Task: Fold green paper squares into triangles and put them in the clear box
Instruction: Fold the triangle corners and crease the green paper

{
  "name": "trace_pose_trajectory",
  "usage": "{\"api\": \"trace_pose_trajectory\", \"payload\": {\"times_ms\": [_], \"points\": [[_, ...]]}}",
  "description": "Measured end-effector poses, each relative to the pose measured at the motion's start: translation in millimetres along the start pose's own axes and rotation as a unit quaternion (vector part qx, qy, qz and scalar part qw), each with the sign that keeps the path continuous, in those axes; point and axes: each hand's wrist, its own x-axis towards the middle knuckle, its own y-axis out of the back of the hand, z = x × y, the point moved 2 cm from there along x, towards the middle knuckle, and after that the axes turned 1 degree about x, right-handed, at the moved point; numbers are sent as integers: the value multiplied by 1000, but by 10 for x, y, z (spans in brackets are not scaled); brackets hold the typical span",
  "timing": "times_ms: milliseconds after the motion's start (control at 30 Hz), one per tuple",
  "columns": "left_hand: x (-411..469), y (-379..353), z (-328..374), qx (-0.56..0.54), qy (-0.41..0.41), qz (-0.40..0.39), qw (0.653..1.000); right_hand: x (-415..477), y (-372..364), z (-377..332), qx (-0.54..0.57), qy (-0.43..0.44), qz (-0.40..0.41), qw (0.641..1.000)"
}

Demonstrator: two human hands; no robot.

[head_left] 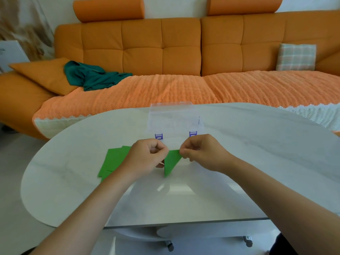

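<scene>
A loose stack of green paper squares (pixel 112 161) lies on the white table (pixel 257 162), left of centre. The left hand (pixel 145 159) partly covers it, its grip curled and pinching the left corner of a folded green triangle (pixel 171 161). The right hand (pixel 204 153) pinches the triangle's right corner. Behind both hands, toward the far edge, stands the clear box (pixel 174 116) with purple latches (pixel 158 136).

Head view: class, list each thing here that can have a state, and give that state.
Green triangle: folded, pinched by both hands.
Left hand: pinching the triangle's left side.
Right hand: pinching its upper right corner.
Green squares: unfolded, lying flat and overlapping on the table.
Clear box: seemingly open, lid raised behind; no paper visible inside.
Teal cloth: crumpled on the sofa.
</scene>
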Motion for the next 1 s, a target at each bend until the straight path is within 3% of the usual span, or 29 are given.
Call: {"api": "trace_pose_trajectory", "payload": {"times_ms": [133,300,533,633,700,800,900,1000], "points": [[-39,-64,25,118,-67,-19,991,-11,-56,-56,-30,12,-14,999],[-25,-13,58,141,-58,-11,988,-8,-68,-85,-36,2,-29,999],[60,304,-21,95,7,17,995,10,104,-71,-11,-17,25,999],[47,271,-43,-13,23,73,997,7,152,-64,21,-27,49,998],[12,125,-13,-103,29,66,992,-3,132,-80,44,-31,46,998],[-38,-60,4,-149,42,70,985,-14,62,-94,73,-39,38,996],[-45,-104,-15,-151,54,102,982,-7,40,-90,64,-43,30,997],[-34,-119,-11,-55,13,100,993,-12,10,-69,-16,-36,8,999]]}}
